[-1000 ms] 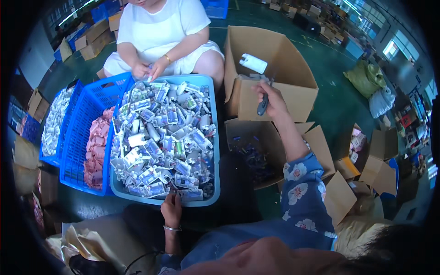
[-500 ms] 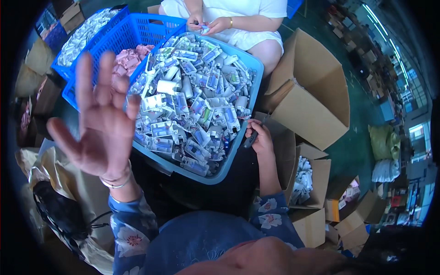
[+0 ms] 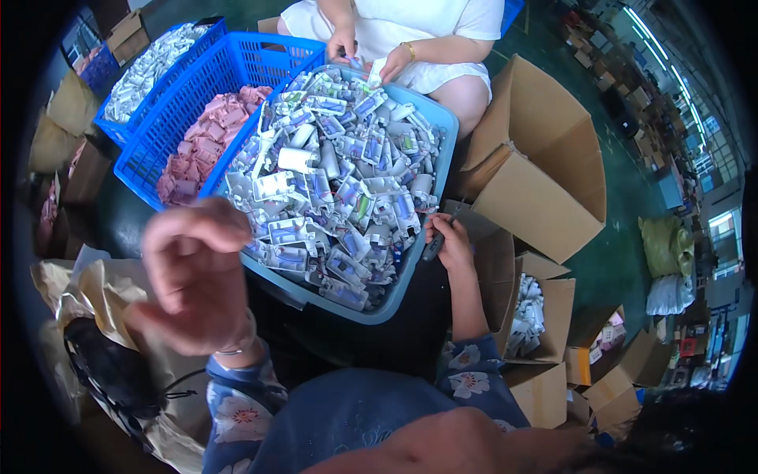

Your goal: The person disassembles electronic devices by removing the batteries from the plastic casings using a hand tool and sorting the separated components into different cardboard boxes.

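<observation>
My left hand is raised in front of the tub's near left side, slightly blurred. Its fingers curl over with the thumb apart, and nothing shows in it. At the tub's right edge my right hand is closed around a slim dark-handled tool with a thin shaft, probably a screwdriver. The light-blue tub is heaped with small white plastic housings, many with bluish-purple or green cylinders and thin wires inside.
A co-worker's hands hold small parts over the tub's far edge. Blue crates at the left hold pink parts and white parts. Cardboard boxes stand at the right. Brown wrapping with a black bag lies at left.
My left hand has dropped lower, its spread, upright fingers now curled over. My right hand stays by the tub's edge with the tool. The co-worker's hands have moved apart, with a white part showing.
</observation>
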`<move>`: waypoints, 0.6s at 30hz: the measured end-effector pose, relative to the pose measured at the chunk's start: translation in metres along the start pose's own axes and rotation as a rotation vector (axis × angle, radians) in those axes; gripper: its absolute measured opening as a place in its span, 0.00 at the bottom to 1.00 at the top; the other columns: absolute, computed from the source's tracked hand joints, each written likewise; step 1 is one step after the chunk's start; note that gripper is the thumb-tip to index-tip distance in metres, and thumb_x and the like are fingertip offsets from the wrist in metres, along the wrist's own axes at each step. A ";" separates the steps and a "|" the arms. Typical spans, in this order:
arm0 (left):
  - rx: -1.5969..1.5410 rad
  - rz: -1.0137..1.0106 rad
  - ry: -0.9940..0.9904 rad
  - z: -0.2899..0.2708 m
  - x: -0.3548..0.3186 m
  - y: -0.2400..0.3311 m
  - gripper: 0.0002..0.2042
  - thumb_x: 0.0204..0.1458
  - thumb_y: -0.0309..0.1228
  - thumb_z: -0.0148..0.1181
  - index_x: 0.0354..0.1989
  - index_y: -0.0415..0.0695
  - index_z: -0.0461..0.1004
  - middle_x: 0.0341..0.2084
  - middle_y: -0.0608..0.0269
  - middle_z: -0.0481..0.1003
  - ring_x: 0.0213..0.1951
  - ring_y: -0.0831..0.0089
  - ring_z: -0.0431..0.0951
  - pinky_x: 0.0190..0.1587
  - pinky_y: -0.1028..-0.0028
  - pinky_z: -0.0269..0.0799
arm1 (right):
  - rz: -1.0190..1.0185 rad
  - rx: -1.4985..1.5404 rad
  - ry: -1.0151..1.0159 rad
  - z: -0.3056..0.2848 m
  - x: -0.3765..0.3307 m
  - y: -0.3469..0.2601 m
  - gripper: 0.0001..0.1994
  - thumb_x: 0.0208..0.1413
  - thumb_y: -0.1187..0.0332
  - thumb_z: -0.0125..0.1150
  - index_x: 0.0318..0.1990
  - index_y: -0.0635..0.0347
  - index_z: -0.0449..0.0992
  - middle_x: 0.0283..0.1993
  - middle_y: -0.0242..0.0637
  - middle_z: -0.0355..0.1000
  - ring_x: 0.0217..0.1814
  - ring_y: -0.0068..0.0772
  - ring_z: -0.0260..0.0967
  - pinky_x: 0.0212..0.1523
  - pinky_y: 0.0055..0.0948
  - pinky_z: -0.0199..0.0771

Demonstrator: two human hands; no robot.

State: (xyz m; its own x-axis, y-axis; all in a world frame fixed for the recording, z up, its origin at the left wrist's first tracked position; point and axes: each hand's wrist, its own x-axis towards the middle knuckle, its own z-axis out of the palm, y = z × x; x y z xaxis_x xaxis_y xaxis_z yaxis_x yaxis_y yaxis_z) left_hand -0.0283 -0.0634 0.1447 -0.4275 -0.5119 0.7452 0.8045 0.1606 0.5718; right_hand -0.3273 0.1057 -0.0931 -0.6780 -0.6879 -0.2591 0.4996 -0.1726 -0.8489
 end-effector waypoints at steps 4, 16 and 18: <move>0.450 -0.605 0.271 -0.018 -0.104 -0.069 0.12 0.55 0.34 0.53 0.37 0.36 0.72 0.28 0.64 0.74 0.29 0.81 0.70 0.33 0.80 0.65 | -0.069 -0.192 -0.070 0.016 -0.006 -0.005 0.10 0.56 0.67 0.56 0.39 0.66 0.68 0.28 0.40 0.71 0.27 0.29 0.72 0.28 0.26 0.73; 0.939 -0.386 -0.205 -0.011 -0.224 -0.134 0.06 0.41 0.29 0.64 0.25 0.45 0.73 0.18 0.59 0.72 0.21 0.62 0.74 0.23 0.66 0.68 | 0.091 -0.271 -0.082 0.021 0.008 -0.006 0.11 0.59 0.65 0.52 0.45 0.59 0.68 0.27 0.37 0.70 0.24 0.26 0.68 0.25 0.28 0.71; 0.954 -0.399 -0.235 -0.013 -0.222 -0.134 0.06 0.41 0.29 0.64 0.25 0.45 0.73 0.18 0.59 0.72 0.22 0.62 0.74 0.23 0.66 0.68 | 0.139 -0.319 -0.070 0.026 0.008 -0.009 0.11 0.58 0.65 0.54 0.42 0.62 0.69 0.27 0.38 0.70 0.22 0.25 0.67 0.25 0.27 0.70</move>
State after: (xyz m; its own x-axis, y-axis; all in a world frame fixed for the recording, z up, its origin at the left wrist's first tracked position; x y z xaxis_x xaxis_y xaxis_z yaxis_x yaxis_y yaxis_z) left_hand -0.0359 0.0180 -0.1023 -0.7399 -0.5143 0.4337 -0.0250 0.6652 0.7462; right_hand -0.3232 0.0833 -0.0755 -0.5709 -0.7381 -0.3595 0.3835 0.1474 -0.9117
